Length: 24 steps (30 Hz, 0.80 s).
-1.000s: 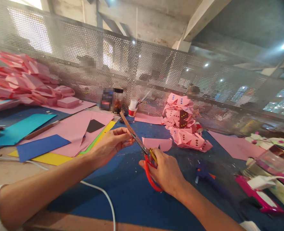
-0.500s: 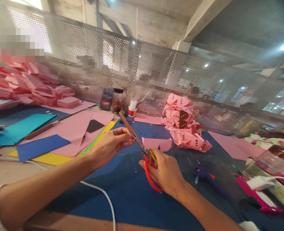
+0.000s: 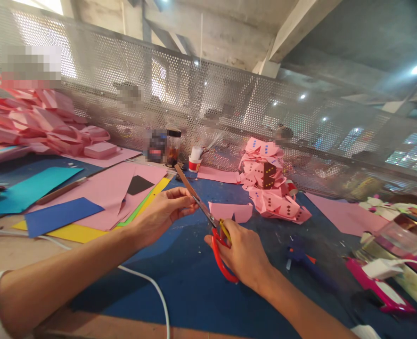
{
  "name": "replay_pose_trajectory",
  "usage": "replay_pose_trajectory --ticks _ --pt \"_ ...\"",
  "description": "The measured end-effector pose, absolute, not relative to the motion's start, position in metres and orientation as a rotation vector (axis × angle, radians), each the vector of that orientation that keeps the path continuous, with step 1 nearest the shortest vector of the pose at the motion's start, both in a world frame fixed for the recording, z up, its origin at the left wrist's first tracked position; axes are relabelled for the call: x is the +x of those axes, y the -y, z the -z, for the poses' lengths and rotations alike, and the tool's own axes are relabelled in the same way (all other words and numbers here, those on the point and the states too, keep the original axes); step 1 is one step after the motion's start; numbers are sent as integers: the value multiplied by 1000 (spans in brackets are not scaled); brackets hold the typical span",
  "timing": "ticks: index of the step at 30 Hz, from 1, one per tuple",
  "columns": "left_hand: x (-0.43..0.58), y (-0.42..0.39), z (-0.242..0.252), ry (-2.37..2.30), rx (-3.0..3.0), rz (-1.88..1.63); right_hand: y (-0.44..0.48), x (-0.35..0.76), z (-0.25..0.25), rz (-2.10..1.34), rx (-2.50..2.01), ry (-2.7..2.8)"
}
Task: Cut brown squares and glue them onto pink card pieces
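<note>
Almost nothing has moved since the earlier frames; both hands stay put. The left hand [image 3: 162,212] pinches one brown paper strip [image 3: 186,181], its long axis running far-left to near-right above the blue tabletop [image 3: 194,292]. The right hand [image 3: 243,254] grips one pair of red scissors [image 3: 217,238], blades pointing far-left along the strip.

Counting it up: two hands, the left hand [image 3: 160,213] and right hand [image 3: 244,254], one pair of scissors [image 3: 213,230] and one brown strip [image 3: 186,182]. Two heaps of pink paper, one far left [image 3: 35,122] and one in the middle [image 3: 270,181], plus one glue gun [image 3: 302,256] near right. Also one small red-and-white cup [image 3: 194,160], one dark jar [image 3: 173,147] and one white cable [image 3: 151,287].
</note>
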<state>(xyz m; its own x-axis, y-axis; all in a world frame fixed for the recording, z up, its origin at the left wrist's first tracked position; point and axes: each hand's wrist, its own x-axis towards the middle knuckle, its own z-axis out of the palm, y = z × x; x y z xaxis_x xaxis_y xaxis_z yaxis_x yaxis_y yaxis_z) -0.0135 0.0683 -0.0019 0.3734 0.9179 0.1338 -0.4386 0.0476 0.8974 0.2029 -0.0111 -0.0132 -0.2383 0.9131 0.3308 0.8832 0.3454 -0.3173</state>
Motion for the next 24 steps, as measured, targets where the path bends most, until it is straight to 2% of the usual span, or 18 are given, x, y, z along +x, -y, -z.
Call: replay_pose_trajectory --ticks 24 --pt "-14 -71 4 -571 1060 -1125 10 204 14 -8 -1548 2162"
